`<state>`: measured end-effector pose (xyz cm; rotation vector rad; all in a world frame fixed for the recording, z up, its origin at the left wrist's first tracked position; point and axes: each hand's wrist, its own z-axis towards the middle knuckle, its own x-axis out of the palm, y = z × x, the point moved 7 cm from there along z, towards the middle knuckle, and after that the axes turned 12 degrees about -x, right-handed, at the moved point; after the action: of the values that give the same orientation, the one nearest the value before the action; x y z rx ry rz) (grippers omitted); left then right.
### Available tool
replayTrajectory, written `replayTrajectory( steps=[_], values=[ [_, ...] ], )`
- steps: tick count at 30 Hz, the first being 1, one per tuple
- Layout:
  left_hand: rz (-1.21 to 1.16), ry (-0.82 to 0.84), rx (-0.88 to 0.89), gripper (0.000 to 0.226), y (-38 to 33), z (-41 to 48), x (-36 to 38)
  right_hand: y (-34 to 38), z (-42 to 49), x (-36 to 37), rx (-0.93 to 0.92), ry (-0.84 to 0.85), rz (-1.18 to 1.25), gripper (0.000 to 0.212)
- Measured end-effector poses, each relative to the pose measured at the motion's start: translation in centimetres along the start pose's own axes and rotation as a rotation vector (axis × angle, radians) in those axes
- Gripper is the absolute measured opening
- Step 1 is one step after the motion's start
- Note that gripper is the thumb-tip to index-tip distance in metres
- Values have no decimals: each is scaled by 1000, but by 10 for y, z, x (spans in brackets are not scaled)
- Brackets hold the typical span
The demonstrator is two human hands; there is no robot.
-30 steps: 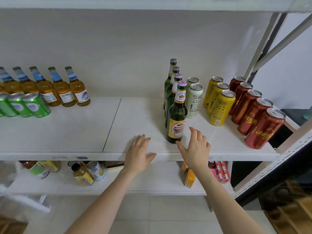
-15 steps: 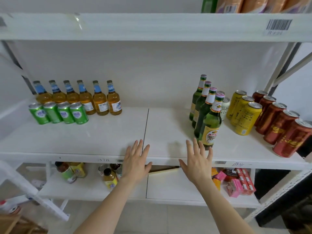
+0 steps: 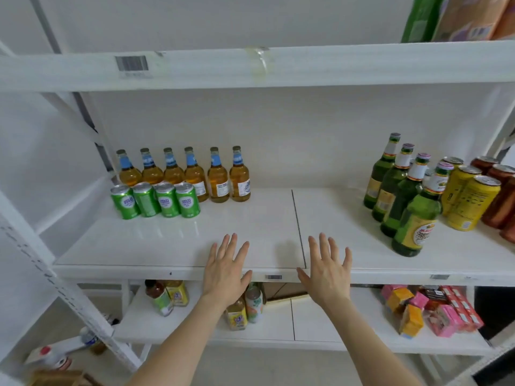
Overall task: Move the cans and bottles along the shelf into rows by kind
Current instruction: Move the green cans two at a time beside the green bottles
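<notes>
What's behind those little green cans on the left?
A row of six amber bottles with blue neck labels stands behind the green cans. The cans cover the lower parts of four.

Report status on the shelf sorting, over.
Left hand and right hand open, empty, at shelf front edge. Green bottles, yellow cans, red cans rowed right; amber bottles, green cans left. Nothing in the way.

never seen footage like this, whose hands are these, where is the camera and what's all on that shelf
No machine here: a person wears a camera on the head, looking forward and down, so the view is their own. The left hand and right hand are spread open at the front edge of the white shelf, holding nothing. On its left stand amber bottles with green cans in front. On its right stand green bottles, then yellow cans and red cans.
</notes>
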<state>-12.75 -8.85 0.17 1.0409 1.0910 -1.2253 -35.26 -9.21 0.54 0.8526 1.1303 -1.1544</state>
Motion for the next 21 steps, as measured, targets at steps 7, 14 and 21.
replayTrajectory(
  steps=[7, 14, 21],
  values=[
    [5, -27, -11, 70, 47, 36, 3, 49, 41, 8, -10, 3, 10, 83],
    [2, -46, -9, 70, 99, 77, 18, 91, 91, 24, -18, -16, 1, 82],
    [15, -36, -21, 71, 188, 102, 28, 163, 132, 37, -23, 16, 21, 81]
  ],
)
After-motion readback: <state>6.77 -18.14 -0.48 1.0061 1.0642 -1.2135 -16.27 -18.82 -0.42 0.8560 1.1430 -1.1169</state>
